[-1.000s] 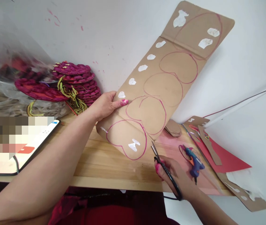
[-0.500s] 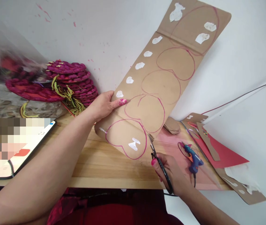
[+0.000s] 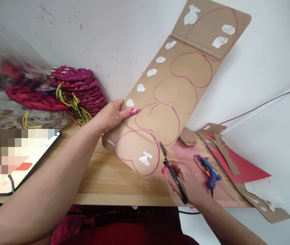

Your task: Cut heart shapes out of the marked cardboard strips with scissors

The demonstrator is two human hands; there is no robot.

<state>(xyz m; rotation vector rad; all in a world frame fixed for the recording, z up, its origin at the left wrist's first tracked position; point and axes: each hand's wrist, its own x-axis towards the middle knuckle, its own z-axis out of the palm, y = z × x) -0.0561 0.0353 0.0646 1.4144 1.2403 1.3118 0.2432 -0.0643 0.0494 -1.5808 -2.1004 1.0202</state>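
My left hand [image 3: 116, 115] grips the left edge of a long brown cardboard sheet [image 3: 147, 117], thumb on top. Pink heart outlines run along the cardboard, and torn white patches stick to its surface. The sheet is tilted, its far end raised against the white wall. Black-handled scissors [image 3: 169, 166] are in my right hand [image 3: 183, 182], closed round the handles. Their blades meet the cardboard's right edge, beside the lowest heart and just under the one above it. Part of the blades is hidden by the cardboard.
A blue glue gun [image 3: 211, 173] lies on the wooden table [image 3: 96, 180] at right, near red paper [image 3: 244, 163] and cardboard scraps [image 3: 226, 154]. Cut cardboard pieces [image 3: 188, 136] are stacked behind the sheet. Magenta braided discs [image 3: 83, 85] are piled at left, near a lit screen [image 3: 37, 160].
The scissors in my right hand have moved slightly up and left, further into the cardboard between the two lowest hearts. The cardboard has shifted a little; my left hand keeps its hold.
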